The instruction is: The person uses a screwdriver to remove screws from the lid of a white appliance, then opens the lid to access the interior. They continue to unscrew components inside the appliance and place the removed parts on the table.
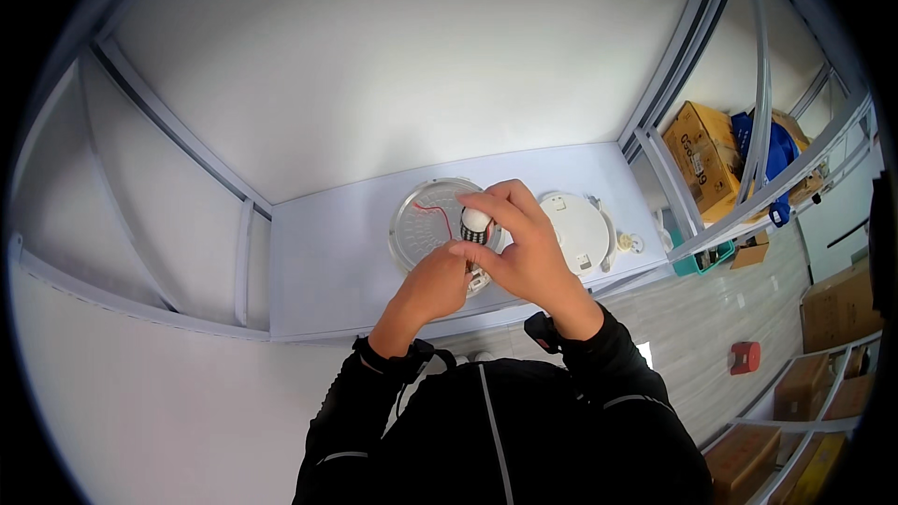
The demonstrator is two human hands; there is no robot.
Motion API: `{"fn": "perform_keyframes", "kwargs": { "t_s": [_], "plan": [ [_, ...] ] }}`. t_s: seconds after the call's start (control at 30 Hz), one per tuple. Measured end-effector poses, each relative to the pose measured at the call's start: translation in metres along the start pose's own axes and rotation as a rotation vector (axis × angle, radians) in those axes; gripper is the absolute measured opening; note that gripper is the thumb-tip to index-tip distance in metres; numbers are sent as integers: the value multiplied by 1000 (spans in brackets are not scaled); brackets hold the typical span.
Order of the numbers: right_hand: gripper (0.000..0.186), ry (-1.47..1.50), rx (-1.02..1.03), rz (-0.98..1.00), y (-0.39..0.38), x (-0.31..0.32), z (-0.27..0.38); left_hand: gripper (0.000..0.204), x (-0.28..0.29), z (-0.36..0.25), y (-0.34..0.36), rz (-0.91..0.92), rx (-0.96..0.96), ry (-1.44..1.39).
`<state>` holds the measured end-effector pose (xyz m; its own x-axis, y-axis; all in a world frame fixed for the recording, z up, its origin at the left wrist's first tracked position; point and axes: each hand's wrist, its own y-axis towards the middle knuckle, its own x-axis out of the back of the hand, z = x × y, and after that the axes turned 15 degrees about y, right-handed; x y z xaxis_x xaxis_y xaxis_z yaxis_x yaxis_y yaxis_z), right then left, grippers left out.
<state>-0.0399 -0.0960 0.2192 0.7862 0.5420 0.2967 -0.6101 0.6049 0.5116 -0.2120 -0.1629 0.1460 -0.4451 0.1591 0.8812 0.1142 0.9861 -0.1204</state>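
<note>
Pinched between the fingertips of the right hand (pixel 528 252) is being held a small white bulb (pixel 475 222), its rounded white end up and its dark ribbed base pointing down toward the left hand (pixel 438 282). The left hand is being kept curled just below it, closed around the lower part of the piece; exactly what is being clamped under those fingers cannot be told, since it is hidden by the knuckles. The bulb's long axis is being held roughly upright, tilted slightly, with the right hand above and beside it and the left hand beneath, so both are touching it, the right one having the clearer hold.

Taking the bulb as landmark: directly behind and to its left a round metal pan (pixel 432 223) with a thin red wire (pixel 438 215) across it is lying flat; to its right a round white cover (pixel 578 229) is lying beside the pan. Both are resting on a pale shelf (pixel 327 262) framed by white rails. Farther right of the bulb, beyond the frame, cardboard boxes (pixel 703 157) are being stored, and a small red object (pixel 745 356) is lying on the tiled floor below.
</note>
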Motion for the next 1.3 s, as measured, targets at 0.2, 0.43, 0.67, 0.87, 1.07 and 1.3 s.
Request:
{"fn": "perform_keyframes", "kwargs": {
  "t_s": [0.2,0.43,0.67,0.87,1.07,1.3],
  "plan": [
    [64,185,173,-35,3,-8,-7,17,-30,25,5,-193,-79,4],
    [60,46,144,53,2,-2,-2,18,-14,9,0,-136,-32,-79],
    [59,191,206,6,2,-7,-11,15,-21,17,2,-155,-51,38],
    [62,39,97,40,2,-2,-1,17,-12,12,0,-98,-47,1],
    [64,223,103,43,2,-7,3,17,-16,17,2,-111,-51,-22],
    [64,22,140,83,3,-5,1,22,-12,11,0,-144,-39,-157]
  ]
}}
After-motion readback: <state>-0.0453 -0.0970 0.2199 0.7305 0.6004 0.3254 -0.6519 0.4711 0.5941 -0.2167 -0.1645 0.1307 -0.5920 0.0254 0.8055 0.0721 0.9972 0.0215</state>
